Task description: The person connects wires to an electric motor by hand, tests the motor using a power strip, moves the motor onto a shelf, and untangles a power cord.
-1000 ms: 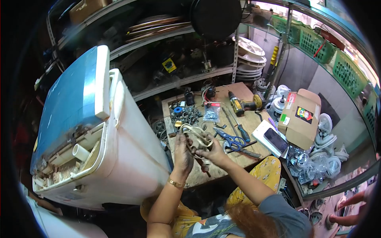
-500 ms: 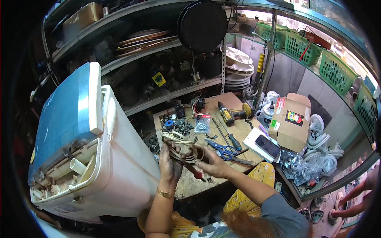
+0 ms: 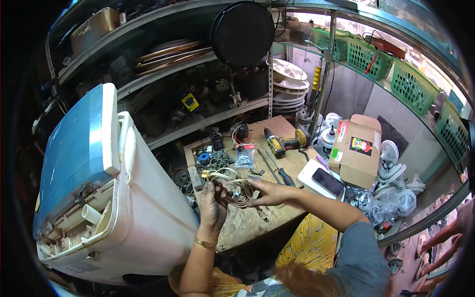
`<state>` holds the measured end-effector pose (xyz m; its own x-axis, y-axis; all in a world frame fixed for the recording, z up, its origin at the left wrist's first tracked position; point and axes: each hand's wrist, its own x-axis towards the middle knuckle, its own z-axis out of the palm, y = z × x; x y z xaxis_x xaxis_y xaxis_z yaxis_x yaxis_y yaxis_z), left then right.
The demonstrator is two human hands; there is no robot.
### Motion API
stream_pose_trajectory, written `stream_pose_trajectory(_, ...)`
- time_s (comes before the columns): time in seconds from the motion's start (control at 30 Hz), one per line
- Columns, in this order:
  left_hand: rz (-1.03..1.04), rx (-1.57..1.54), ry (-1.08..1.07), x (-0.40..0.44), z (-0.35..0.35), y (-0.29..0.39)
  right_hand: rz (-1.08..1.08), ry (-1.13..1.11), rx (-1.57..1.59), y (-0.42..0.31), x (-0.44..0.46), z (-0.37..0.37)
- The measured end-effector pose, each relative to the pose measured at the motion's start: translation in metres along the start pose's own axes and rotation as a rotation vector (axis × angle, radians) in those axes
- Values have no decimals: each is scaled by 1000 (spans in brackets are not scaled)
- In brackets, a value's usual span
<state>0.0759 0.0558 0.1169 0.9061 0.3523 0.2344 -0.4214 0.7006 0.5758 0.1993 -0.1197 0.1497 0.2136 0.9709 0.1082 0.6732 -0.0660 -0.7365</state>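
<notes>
A coil of pale cable hangs between my two hands over the front of the wooden bench. My left hand has its fingers wrapped round the coil's left side. At the coil's right side my right hand grips the loops, thumb below and fingers above. A plug-like end dangles under the coil near the bench's front edge. Behind the coil lie small metal parts, a bag of screws and a screwdriver.
A drill, a phone and an open cardboard box are to the right. A washing machine stands at the left. Shelves rise behind, with green baskets at the right. Another person's legs show at far right.
The view has shifted. The cable is now gathered into a rounder coil, and my right hand has gone from loosely open beside it to gripping its right side. The red-tipped end no longer shows.
</notes>
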Motion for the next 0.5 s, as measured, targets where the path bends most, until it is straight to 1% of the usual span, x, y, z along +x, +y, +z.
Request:
stream_pose_trajectory(0.03,18,110,158,-2,10,0,50,-23,36,0,2,0)
stream_pose_trajectory(0.13,40,219,139,-4,16,3,-167,156,374,-2,16,5)
stream_pose_trajectory(0.17,32,179,109,-4,17,2,-184,230,330,-5,20,4)
stream_pose_trajectory(0.23,21,98,52,-6,19,1,-66,182,426,-13,25,1)
stream_pose_trajectory(0.27,12,133,60,-7,22,2,-10,155,474,-16,27,-3)
stream_pose_trajectory(0.3,4,169,67,-8,28,7,-22,240,341,-20,27,-9)
stream_pose_trajectory(0.33,-3,205,71,-7,32,9,-15,300,425,-16,31,-13)
stream_pose_trajectory(0.37,15,257,-29,-5,16,6,3,342,441,-17,30,-24)
stream_pose_trajectory(0.4,38,341,-31,-8,19,9,22,387,455,-24,29,-43)
stream_pose_trajectory(0.47,86,502,-42,-11,32,14,-1,446,398,-12,32,-86)
stream_pose_trajectory(0.5,66,562,11,-12,28,14,5,545,258,-12,30,-111)
